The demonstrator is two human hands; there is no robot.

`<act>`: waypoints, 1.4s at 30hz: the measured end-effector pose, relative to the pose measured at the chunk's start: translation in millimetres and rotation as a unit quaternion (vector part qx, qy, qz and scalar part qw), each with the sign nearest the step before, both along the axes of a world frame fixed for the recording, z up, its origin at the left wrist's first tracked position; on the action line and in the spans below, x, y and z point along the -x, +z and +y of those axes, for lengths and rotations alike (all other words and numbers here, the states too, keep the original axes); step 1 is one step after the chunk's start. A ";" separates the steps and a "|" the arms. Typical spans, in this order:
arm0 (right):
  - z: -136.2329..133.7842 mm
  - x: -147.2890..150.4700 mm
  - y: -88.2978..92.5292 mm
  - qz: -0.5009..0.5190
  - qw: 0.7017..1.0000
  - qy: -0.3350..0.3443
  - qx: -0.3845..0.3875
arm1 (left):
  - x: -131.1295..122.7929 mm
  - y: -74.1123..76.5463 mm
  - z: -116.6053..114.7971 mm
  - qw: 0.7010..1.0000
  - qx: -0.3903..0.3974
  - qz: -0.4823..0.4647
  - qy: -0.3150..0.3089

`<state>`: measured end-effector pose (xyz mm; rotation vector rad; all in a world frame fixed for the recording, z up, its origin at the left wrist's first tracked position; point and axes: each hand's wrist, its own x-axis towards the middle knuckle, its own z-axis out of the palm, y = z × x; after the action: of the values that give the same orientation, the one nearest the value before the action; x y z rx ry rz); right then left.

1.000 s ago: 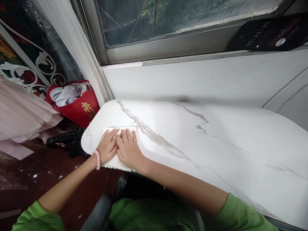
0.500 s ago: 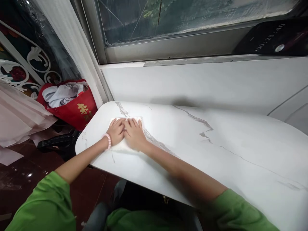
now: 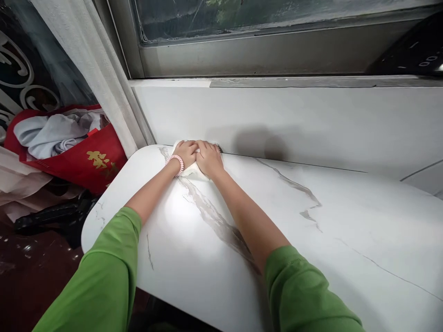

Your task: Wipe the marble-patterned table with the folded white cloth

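Note:
A folded white cloth (image 3: 194, 173) lies at the far left part of the white marble-patterned table (image 3: 180, 226), up against the wall. My left hand (image 3: 187, 153), with a pink beaded bracelet (image 3: 180, 165) at its wrist, presses flat on the cloth. Beside it, my right hand (image 3: 209, 159) also lies on the cloth, its fingers stretched toward the wall and its thumb side touching the left hand. Both palms face down and hide most of the cloth. A small dark spot shows at the right hand's fingertips; I cannot make out what it is.
A white wall panel (image 3: 311, 120) and metal window frame (image 3: 242, 60) rise behind the table. A red bag (image 3: 107, 159) stuffed with pale fabric stands left of it, near a white curtain (image 3: 93, 69) and a black bag (image 3: 55, 214). A dark device (image 3: 415, 50) shows at upper right.
Both hands have pushed the cloth away from me, from the table's left middle to its back edge at the wall. The view has shifted closer and the arms reach further out.

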<state>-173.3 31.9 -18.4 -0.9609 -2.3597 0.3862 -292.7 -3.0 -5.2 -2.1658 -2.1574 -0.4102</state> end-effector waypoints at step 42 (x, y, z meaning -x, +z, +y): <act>-216.3 -243.9 4.4 -0.031 0.997 0.006 0.071 | -209.2 2.6 -235.1 0.986 0.024 -0.010 -0.167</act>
<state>70.6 -184.4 -14.1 -1.0374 -2.4223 0.5424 -83.5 -238.1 -2.6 -2.5685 -1.8279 -0.3990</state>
